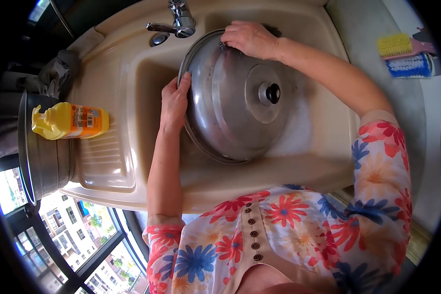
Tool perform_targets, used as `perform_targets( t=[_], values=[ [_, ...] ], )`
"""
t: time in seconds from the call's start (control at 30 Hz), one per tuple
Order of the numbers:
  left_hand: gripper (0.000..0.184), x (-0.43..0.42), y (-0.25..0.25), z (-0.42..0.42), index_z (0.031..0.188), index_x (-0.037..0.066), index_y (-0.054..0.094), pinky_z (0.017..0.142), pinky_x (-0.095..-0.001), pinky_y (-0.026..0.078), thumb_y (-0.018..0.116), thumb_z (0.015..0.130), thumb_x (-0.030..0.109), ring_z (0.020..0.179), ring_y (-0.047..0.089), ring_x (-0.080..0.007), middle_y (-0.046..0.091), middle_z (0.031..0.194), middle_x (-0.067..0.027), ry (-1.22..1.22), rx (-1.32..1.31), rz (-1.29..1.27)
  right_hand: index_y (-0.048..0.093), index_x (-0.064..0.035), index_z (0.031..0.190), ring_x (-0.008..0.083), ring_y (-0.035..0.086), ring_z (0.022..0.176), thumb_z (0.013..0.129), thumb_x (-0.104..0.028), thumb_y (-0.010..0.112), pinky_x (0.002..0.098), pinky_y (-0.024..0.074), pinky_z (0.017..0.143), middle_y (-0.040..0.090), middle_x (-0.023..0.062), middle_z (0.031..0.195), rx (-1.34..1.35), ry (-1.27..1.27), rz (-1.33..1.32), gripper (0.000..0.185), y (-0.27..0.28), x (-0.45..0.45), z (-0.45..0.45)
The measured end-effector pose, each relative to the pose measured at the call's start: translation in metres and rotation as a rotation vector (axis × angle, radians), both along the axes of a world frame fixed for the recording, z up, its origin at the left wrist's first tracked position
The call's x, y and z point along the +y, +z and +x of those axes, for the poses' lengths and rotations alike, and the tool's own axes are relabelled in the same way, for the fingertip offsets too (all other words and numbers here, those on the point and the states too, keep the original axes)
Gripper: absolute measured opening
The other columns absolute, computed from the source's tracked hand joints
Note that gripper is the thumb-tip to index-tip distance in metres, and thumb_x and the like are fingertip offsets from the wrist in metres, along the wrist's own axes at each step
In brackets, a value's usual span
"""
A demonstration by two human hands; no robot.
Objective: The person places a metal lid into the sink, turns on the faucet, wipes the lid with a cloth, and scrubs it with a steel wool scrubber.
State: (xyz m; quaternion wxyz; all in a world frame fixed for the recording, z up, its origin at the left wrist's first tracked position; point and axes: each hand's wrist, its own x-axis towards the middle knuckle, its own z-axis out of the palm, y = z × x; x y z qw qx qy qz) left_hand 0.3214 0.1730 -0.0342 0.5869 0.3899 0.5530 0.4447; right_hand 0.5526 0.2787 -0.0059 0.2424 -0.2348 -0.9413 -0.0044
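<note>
A large domed metal pot lid (220, 112) with a black knob (273, 93) is held tilted over the sink basin, its outer face toward me. My left hand (175, 100) grips the lid's left rim, thumb on the outer face and fingers behind the edge. Up at the lid's top edge, my right hand (250, 39) is closed and pressed on the metal. A bit of dark, curly steel wool scourer (222, 46) shows under its fingertips; the rest is covered by the hand.
A chrome faucet (181, 22) stands behind the basin. On the ribbed drainboard (103, 161) at left lies a yellow detergent bottle (83, 121), near a big metal pot (46, 161). Two scrub brushes, one yellow (396, 45) and one blue (409, 66), rest at right. Suds whiten the sink floor (296, 127).
</note>
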Motion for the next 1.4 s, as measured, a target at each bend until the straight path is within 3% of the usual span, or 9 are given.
perform_targets(
  t=[0.23, 0.4, 0.53, 0.6, 0.8, 1.0, 1.13, 1.27, 1.4],
  values=[
    [0.039, -0.002, -0.005, -0.005, 0.103, -0.006, 0.059, 0.069, -0.0245, 0.042, 0.054, 0.091, 0.031, 0.076, 0.051, -0.0090, 0.061, 0.086, -0.0038, -0.010, -0.007, 0.008, 0.054, -0.0089, 0.074, 0.0204, 0.052, 0.075, 0.074, -0.012, 0.053, 0.0313, 0.0475, 0.066, 0.050, 0.0038, 0.073, 0.031, 0.253, 0.070, 0.004, 0.005, -0.050, -0.038],
    [0.038, -0.003, 0.009, 0.002, 0.102, -0.005, 0.059, 0.071, -0.0238, 0.043, 0.055, 0.090, 0.031, 0.077, 0.051, -0.0086, 0.061, 0.087, -0.0034, 0.006, 0.024, -0.008, 0.059, -0.0071, 0.087, 0.0281, 0.054, 0.085, 0.080, -0.012, 0.054, 0.0393, 0.0467, 0.071, 0.057, 0.0075, 0.085, -0.007, -0.159, -0.062, 0.010, -0.018, 0.013, 0.018],
    [0.038, -0.003, 0.001, -0.007, 0.101, -0.004, 0.060, 0.072, -0.0237, 0.043, 0.056, 0.089, 0.031, 0.077, 0.052, -0.0084, 0.062, 0.087, -0.0032, 0.008, -0.013, -0.009, 0.063, -0.0071, 0.084, 0.0333, 0.059, 0.080, 0.077, -0.018, 0.057, 0.0409, 0.0475, 0.070, 0.063, 0.0136, 0.083, 0.005, -0.709, -0.541, 0.014, -0.077, 0.027, 0.108],
    [0.038, -0.004, 0.005, -0.009, 0.102, -0.004, 0.060, 0.071, -0.0238, 0.043, 0.057, 0.089, 0.032, 0.077, 0.053, -0.0084, 0.062, 0.087, -0.0033, -0.004, -0.042, -0.032, 0.066, -0.0066, 0.085, 0.0353, 0.059, 0.079, 0.077, -0.017, 0.056, 0.0406, 0.0476, 0.070, 0.064, 0.0172, 0.085, 0.173, -0.846, -0.595, 0.016, -0.136, 0.012, 0.143],
    [0.039, -0.002, 0.001, -0.012, 0.103, -0.003, 0.060, 0.072, -0.0235, 0.044, 0.059, 0.088, 0.032, 0.077, 0.054, -0.0083, 0.063, 0.087, -0.0034, 0.006, -0.076, -0.030, 0.066, -0.0010, 0.092, 0.0356, 0.060, 0.090, 0.083, -0.012, 0.049, 0.0414, 0.0477, 0.078, 0.063, 0.0203, 0.098, -0.146, -1.253, -0.740, 0.022, -0.312, -0.093, 0.174],
    [0.039, 0.000, -0.002, -0.018, 0.104, -0.003, 0.059, 0.072, -0.0232, 0.044, 0.058, 0.088, 0.032, 0.078, 0.054, -0.0084, 0.062, 0.089, -0.0034, -0.020, -0.038, -0.024, 0.066, -0.0012, 0.092, 0.0339, 0.062, 0.085, 0.082, -0.018, 0.056, 0.0390, 0.0479, 0.073, 0.065, 0.0186, 0.092, 0.263, -1.192, -0.796, 0.021, -0.219, -0.058, 0.175],
    [0.038, 0.000, -0.004, -0.017, 0.101, -0.003, 0.060, 0.071, -0.0237, 0.044, 0.058, 0.088, 0.033, 0.076, 0.053, -0.0083, 0.062, 0.087, -0.0030, -0.009, -0.072, -0.017, 0.066, -0.0045, 0.089, 0.0213, 0.063, 0.072, 0.081, -0.017, 0.061, 0.0294, 0.0477, 0.067, 0.065, 0.0115, 0.082, 0.562, -0.632, -0.772, 0.016, -0.085, -0.023, 0.108],
    [0.037, 0.001, -0.001, -0.016, 0.099, -0.003, 0.060, 0.070, -0.0244, 0.044, 0.058, 0.088, 0.032, 0.075, 0.053, -0.0083, 0.061, 0.086, -0.0028, -0.025, -0.085, -0.006, 0.064, -0.0091, 0.083, 0.0186, 0.057, 0.074, 0.075, -0.012, 0.066, 0.0290, 0.0474, 0.064, 0.059, 0.0029, 0.079, 0.327, -0.008, -0.204, 0.009, 0.005, -0.056, -0.001],
    [0.036, -0.001, -0.004, -0.019, 0.099, -0.003, 0.060, 0.069, -0.0243, 0.044, 0.057, 0.089, 0.031, 0.074, 0.053, -0.0084, 0.061, 0.085, -0.0029, -0.015, -0.093, -0.004, 0.059, -0.0110, 0.078, 0.0210, 0.054, 0.079, 0.074, -0.016, 0.063, 0.0333, 0.0481, 0.066, 0.056, 0.0005, 0.079, 0.109, 0.156, -0.082, 0.007, 0.006, -0.060, -0.046]
  ],
)
